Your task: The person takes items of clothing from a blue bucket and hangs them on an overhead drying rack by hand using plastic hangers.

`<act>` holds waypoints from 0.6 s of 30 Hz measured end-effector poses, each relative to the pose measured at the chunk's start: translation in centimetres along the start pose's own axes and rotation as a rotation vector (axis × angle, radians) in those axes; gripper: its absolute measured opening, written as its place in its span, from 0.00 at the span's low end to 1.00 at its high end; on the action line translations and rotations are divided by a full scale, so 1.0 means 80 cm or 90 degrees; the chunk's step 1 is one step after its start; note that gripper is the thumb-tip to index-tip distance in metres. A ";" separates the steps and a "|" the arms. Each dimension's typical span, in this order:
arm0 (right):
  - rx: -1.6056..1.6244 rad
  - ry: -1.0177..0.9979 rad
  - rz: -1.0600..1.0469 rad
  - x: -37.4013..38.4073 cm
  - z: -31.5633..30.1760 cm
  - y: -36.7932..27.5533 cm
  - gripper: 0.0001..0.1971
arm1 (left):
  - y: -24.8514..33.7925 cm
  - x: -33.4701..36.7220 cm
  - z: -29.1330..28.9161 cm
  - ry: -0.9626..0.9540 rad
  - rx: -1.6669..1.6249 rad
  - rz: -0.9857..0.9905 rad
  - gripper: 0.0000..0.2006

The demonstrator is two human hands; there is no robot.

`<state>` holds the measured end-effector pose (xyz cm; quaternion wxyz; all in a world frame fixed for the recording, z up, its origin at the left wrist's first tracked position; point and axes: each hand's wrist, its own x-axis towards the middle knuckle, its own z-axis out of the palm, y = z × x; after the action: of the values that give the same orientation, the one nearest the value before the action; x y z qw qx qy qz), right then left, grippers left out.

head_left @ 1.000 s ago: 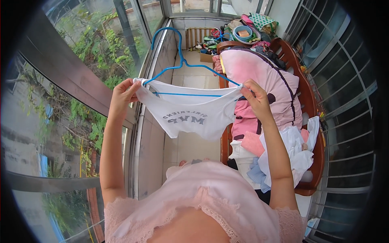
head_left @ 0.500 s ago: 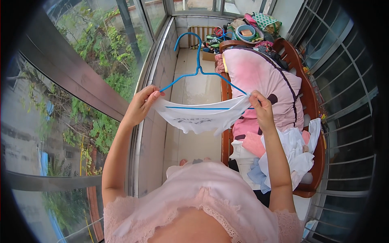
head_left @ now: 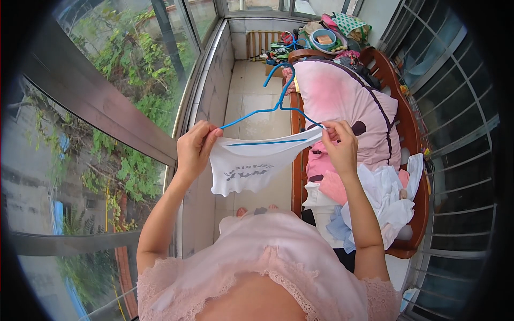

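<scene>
In front of me hangs a small white garment (head_left: 243,167) with dark print, on a blue clothes hanger (head_left: 280,102). The hanger's hook points up and away, and its lower bar crosses the garment's top edge. My left hand (head_left: 197,147) pinches the cloth at the hanger's left end. At the right end, my right hand (head_left: 341,143) pinches the other top corner, its thumb and fingers closed on the fabric. The garment's lower edge dangles free, lower on the left than on the right.
To the right stands a reddish-brown wooden bench (head_left: 412,125) with a large pink cushion (head_left: 342,107) and a pile of white clothes (head_left: 380,198). A blue basin (head_left: 323,40) sits at its far end. Windows (head_left: 128,69) line the left; barred panes (head_left: 455,160) the right.
The hanger's hook has swung to the right and lower. The garment's lower edge has dropped and spread open on the left, showing more of the print. Both hands keep their pinch.
</scene>
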<state>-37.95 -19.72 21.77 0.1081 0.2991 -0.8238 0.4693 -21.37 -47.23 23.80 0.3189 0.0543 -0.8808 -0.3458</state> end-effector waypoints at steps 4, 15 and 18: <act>0.002 0.030 -0.022 0.008 0.004 0.001 0.05 | -0.001 -0.004 -0.002 -0.012 0.019 -0.002 0.06; 0.305 0.061 -0.058 0.054 -0.015 -0.036 0.10 | -0.010 0.012 -0.001 -0.002 -0.017 -0.027 0.07; -0.011 0.022 -0.245 0.075 -0.023 -0.022 0.12 | -0.029 0.022 -0.010 0.007 -0.151 -0.113 0.11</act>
<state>-41.85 -21.21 26.76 0.2126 0.4423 -0.7533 0.4378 -22.61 -49.99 23.66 0.2964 0.0956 -0.8236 -0.4739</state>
